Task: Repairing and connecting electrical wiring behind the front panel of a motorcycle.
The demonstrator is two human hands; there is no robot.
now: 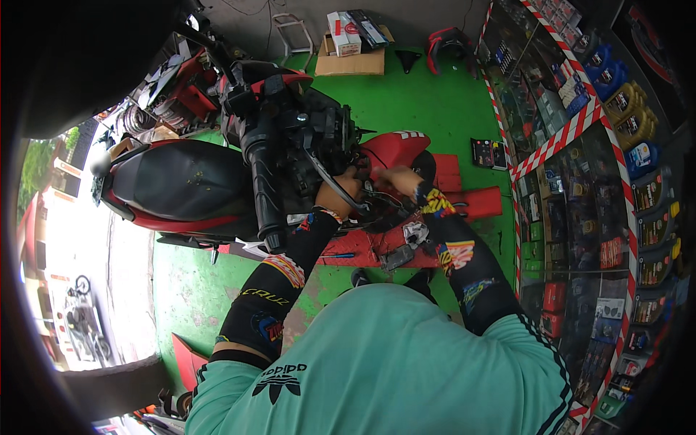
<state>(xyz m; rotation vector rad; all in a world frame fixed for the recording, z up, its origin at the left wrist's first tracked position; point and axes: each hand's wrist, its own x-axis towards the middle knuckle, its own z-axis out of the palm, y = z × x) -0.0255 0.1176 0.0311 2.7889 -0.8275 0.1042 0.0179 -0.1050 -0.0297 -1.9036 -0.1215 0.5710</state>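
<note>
A red and black motorcycle (181,177) stands across in front of me, its front end to the right. My left hand (338,191) reaches in behind the brake lever (322,168), with its fingers curled against the bike's front; whatever they hold is hidden. Close to the red front fender (397,148), my right hand (403,181) points leftward toward the left one. Its fingers are smeared, so their grip does not show. Dark cables (377,197) hang just below both hands. The black handlebar grip (264,181) lies left of my left hand.
Beneath the bike's front are a red mat (355,246), a crumpled rag (415,233) and a dark block-like part (396,257). A glass display case (573,217) edged with striped tape runs along the right. Boxes (351,64) sit by the far wall.
</note>
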